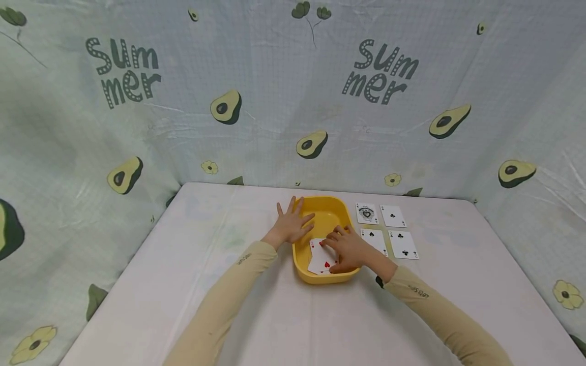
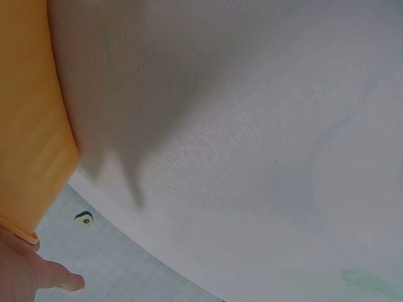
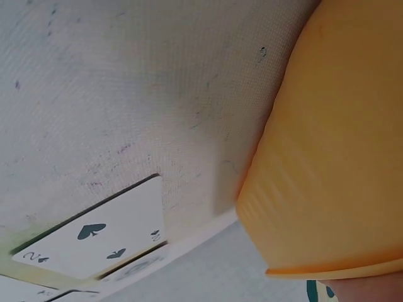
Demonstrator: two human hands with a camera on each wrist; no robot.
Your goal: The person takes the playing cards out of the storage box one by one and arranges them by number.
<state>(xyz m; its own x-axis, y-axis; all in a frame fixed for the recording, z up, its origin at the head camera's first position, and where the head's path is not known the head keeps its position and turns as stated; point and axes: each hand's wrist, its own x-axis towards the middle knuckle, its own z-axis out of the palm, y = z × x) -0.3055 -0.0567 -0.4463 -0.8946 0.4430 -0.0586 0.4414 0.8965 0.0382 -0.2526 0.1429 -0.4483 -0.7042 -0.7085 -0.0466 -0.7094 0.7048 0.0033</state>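
A yellow plastic basin stands on the table. My left hand lies over its left rim with fingers spread. In the left wrist view, part of that hand shows beside the basin's rim. Inside the basin lies a two of hearts playing card, with another card edge just under it. My right hand reaches over the right rim, its bent index finger and thumb on the hearts card. The palm hides the card's right side. In the right wrist view, the basin wall hides the fingertips.
Right of the basin lie an ace of spades, an ace of clubs, a two of spades and a two of clubs, face up in two rows. A white cloth covers the table. A printed curtain hangs behind.
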